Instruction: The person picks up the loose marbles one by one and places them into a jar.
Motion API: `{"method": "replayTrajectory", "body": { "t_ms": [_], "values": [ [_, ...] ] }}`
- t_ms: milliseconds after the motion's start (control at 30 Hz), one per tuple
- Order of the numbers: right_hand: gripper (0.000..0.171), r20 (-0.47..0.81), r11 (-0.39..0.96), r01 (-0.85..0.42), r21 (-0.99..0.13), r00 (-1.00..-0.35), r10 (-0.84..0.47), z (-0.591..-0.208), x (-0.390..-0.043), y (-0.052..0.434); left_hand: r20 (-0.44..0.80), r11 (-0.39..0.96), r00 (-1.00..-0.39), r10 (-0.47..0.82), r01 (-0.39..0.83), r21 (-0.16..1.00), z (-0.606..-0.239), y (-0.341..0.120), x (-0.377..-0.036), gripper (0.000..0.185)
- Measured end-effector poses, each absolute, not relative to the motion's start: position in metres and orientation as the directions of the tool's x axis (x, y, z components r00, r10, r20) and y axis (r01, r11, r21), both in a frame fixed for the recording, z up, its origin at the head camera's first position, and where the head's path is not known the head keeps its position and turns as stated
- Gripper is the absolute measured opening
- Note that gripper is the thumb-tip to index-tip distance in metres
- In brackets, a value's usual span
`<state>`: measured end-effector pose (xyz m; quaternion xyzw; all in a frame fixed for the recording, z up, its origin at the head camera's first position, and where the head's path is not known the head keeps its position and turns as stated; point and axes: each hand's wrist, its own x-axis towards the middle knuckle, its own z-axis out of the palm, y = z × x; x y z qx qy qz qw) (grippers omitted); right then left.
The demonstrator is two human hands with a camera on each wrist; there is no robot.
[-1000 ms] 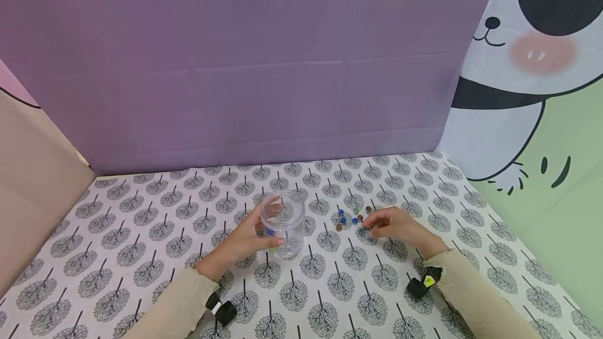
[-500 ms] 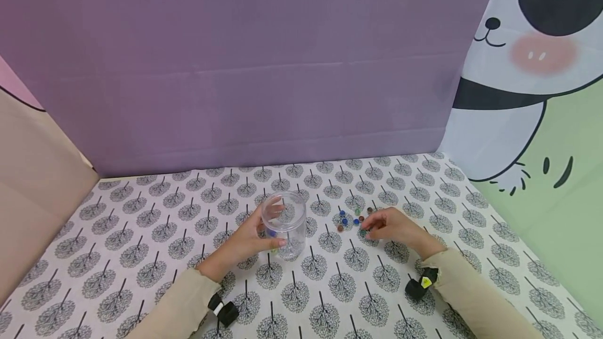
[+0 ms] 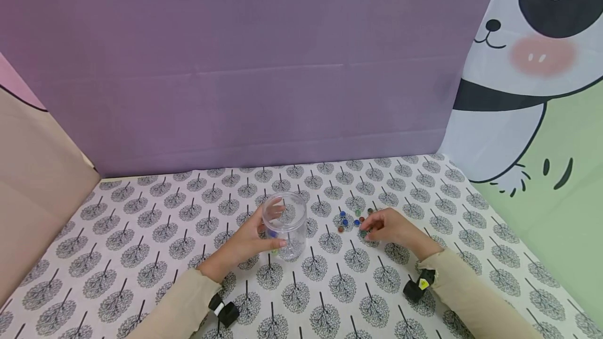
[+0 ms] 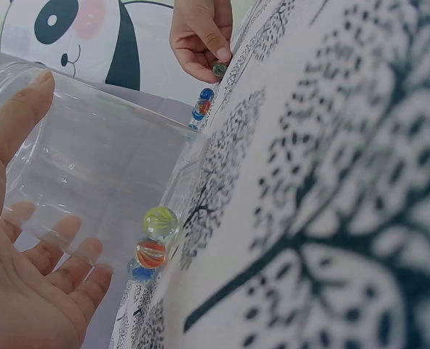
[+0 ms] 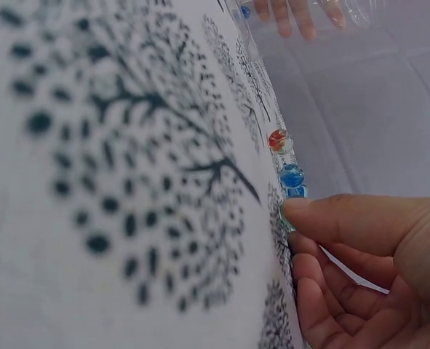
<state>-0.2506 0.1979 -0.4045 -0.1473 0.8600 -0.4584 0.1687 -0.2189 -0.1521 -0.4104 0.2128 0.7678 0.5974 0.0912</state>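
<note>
A left hand, fingers clasping a jar (marbles inside), apparently steadies it; at its three o'clock, a right hand pinches a green marble.

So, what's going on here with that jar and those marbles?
A person's left hand grips a clear jar, mouth up, while the right hand pinches a green marble low over the tree-print cloth. Other loose marbles, blue ones among them, lie on the cloth close by. A few more marbles show at the jar's base; whether inside it is hard to tell.
</note>
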Motion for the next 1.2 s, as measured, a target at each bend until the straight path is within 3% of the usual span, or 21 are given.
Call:
{"method": "replayTrajectory", "body": {
  "t_ms": [700,1200],
  "values": [
    [0.017,-0.121,0.581,-0.161,-0.798,-0.901,-0.416,-0.4089,-0.2529,0.1968,0.124,0.181,-0.886,0.446,0.225,0.957,-0.4121,-0.1525,-0.2207,0.093],
    [0.016,-0.136,0.585,-0.131,-0.800,-0.911,-0.390,-0.4077,-0.2510,0.1960,0.120,0.179,-0.883,0.453,0.222,0.958,-0.4128,-0.1528,-0.2215,0.093]
  ]
}}
